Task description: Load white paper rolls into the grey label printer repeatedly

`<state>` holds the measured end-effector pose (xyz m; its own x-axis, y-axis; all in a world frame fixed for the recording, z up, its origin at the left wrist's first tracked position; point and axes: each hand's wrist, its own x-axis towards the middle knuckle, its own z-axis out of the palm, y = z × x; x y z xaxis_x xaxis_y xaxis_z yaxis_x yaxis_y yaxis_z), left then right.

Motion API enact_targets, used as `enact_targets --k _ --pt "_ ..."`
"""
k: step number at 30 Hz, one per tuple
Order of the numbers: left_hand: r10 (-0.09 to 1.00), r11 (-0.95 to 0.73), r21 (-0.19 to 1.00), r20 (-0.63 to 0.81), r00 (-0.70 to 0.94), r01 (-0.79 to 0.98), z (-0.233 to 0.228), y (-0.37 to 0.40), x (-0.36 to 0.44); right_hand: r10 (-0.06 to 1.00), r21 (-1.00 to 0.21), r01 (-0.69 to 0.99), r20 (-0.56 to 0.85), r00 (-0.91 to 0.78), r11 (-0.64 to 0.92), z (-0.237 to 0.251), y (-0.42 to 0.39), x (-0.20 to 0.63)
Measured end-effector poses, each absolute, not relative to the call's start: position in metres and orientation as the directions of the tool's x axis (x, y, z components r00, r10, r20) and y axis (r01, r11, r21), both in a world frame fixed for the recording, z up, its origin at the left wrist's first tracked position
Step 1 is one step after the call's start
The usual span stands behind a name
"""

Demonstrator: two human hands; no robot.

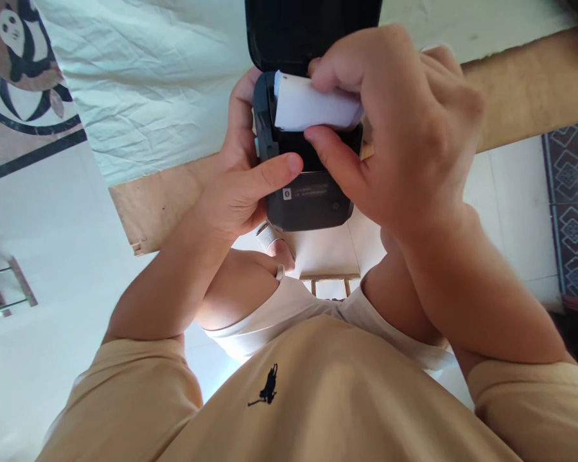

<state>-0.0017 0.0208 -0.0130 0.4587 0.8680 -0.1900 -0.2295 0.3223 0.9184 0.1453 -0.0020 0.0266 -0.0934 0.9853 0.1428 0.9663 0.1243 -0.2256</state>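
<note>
The tabletop [520,93], with a wooden edge, was partly covered by a pale green cloth [149,83]. Before it was a dark device [313,202], whose black lid [313,32] stood raised. The right hand [414,122] had its grip pinching a white roll [315,106] at the mouth of the device's compartment; how deep it sat, I could not tell. The left hand [250,167] had its grip clasping the device's side.

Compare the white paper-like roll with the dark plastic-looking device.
The white paper-like roll is cylindrical; the dark plastic-looking device is boxy. The roll is smaller than the device. The right hand pinches the roll; the left hand grips the device. Both are held.
</note>
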Motion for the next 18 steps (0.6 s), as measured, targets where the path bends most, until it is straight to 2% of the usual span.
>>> enact_targets --k 6,11,15,18 --pt "0.848 0.354 0.907 -0.209 0.486 -0.229 -0.011 0.021 -0.004 0.946 -0.267 0.924 0.246 -0.209 0.274 0.023 -0.002 0.150" --pt "0.856 0.352 0.904 -0.207 0.474 -0.241 -0.009 0.020 -0.002 0.960 -0.262 0.944 0.244 -0.135 0.199 0.023 -0.003 0.147" --pt "0.857 0.344 0.898 -0.182 0.482 -0.274 -0.007 0.020 0.000 0.846 -0.168 0.931 0.491 -0.207 0.325 0.015 -0.010 0.152" --pt "0.861 0.337 0.891 -0.161 0.482 -0.304 -0.009 0.020 0.000 0.764 -0.107 0.920 0.597 -0.243 0.376 0.009 -0.013 0.157"
